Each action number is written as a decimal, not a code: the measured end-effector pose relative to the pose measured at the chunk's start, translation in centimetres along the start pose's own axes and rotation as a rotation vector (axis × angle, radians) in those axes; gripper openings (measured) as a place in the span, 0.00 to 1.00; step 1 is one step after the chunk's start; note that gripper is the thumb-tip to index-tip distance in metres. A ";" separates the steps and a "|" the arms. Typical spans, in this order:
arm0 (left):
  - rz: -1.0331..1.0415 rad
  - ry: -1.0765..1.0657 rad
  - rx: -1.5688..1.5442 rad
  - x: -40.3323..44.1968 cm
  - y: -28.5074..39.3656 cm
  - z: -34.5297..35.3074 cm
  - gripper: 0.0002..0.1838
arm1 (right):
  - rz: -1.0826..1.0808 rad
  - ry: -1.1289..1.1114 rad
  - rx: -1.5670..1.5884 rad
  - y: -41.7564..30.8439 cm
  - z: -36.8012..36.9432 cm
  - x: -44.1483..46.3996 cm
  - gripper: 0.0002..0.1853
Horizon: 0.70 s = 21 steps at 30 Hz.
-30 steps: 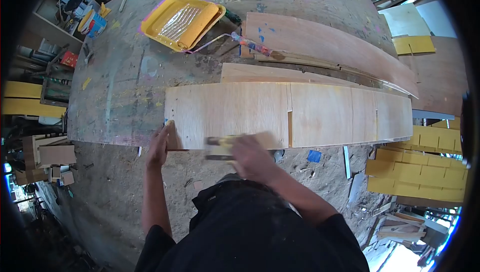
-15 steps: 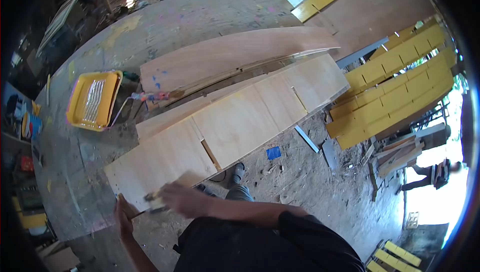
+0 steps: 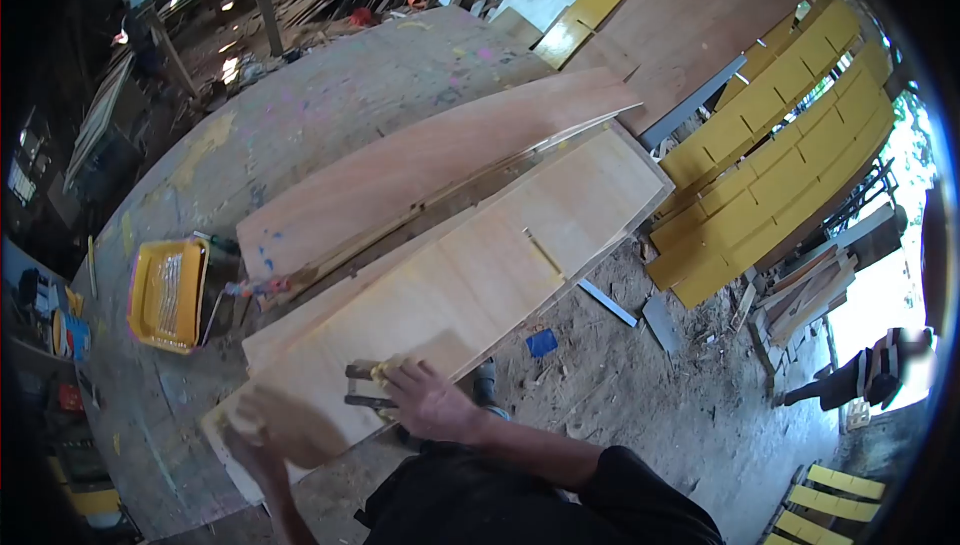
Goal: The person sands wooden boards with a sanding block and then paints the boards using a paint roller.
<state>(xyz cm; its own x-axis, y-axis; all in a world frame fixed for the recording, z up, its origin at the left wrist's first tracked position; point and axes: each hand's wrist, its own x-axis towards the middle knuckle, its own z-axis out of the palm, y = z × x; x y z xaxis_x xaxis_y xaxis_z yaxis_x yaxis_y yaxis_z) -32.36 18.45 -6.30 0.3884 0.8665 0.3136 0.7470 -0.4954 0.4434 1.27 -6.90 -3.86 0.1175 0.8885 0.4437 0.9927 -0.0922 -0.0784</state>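
Hands apart: right hand (image 3: 437, 405) grips a dark-and-yellowish block (image 3: 370, 401) over the long, pale plywood board (image 3: 450, 295) overhanging the grey, paint-spotted tabletop (image 3: 330, 110) near edge; left hand (image 3: 256, 447) blurred, grip unclear. Loose holding could let pressure tip the board off.

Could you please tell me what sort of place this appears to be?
It looks like a woodworking workshop: long plywood boards lie on a paint-stained worktable beside a yellow paint tray, and yellow slotted panels stand nearby.
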 end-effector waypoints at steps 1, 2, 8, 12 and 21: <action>0.015 0.000 0.001 0.5 3.8 1.2 0.40 | 0.117 0.036 0.036 3.5 -1.5 -0.4 0.15; 0.032 -0.101 -0.020 0.8 8.5 2.4 0.41 | 0.232 0.076 0.076 7.0 -3.1 -0.7 0.11; 0.045 -0.391 0.170 0.9 24.2 6.9 0.42 | 0.844 0.322 -0.383 38.9 -7.7 -6.5 0.22; 0.090 -0.276 0.330 0.3 23.8 8.3 0.38 | 0.674 0.203 -0.066 30.5 -4.8 -6.0 0.24; 0.153 -0.200 0.307 0.0 22.0 9.0 0.36 | 0.822 0.356 -0.316 49.5 -11.5 -9.5 0.22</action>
<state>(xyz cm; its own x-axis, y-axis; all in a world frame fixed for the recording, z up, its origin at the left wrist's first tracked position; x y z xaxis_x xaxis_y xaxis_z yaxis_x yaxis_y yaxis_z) -11.07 8.14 -4.05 0.5828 0.7939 0.1731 0.7869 -0.6046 0.1233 49.61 -25.05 -1.67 0.7329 0.3071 0.6071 0.5510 -0.7914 -0.2648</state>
